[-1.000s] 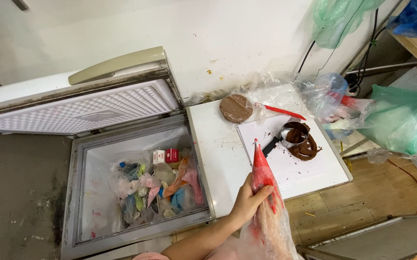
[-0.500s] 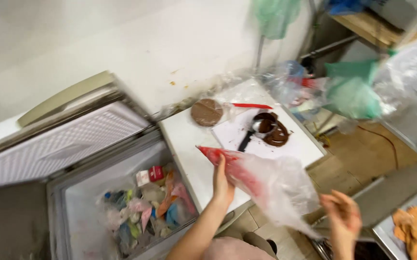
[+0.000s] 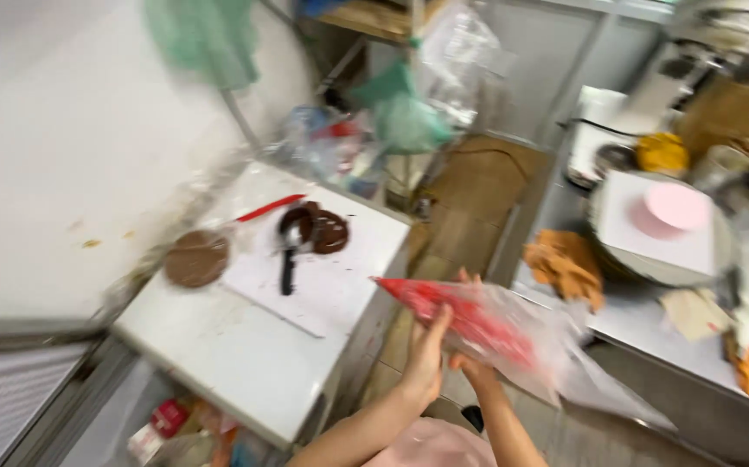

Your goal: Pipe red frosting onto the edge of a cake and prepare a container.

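We are holding a clear plastic piping bag (image 3: pixel 487 333) filled with red cream out in front of us, over the gap between the white freezer top (image 3: pixel 245 346) and the steel counter (image 3: pixel 651 333). Our left hand (image 3: pixel 426 355) is grasping the bag from below near its red pointed end, fingers wrapped up around it, and the tip is pointing toward 9 o'clock. Our right hand (image 3: pixel 471 367) is gripping the underside of the bag just beside the left; most of it is hidden behind the plastic, with only fingertips showing above the bag's top edge. The loose clear tail of the bag is trailing off toward 4 o'clock.

At 10 o'clock from our hands, a white sheet (image 3: pixel 323 285) is lying on the freezer top, carrying a dark chocolate-smeared bowl (image 3: pixel 318 229) with a black-handled tool (image 3: pixel 289 268) resting against it. A red scraper (image 3: pixel 269 207) is lying just beyond the bowl, and a round brown cake layer (image 3: pixel 195 258) is sitting at 9 o'clock of the sheet.

At 2 o'clock from our hands, a pink round cake (image 3: pixel 677 207) is sitting on a white board on a turntable (image 3: pixel 651 259). An orange cloth (image 3: pixel 565 264) is bunched on the counter between the turntable and the bag
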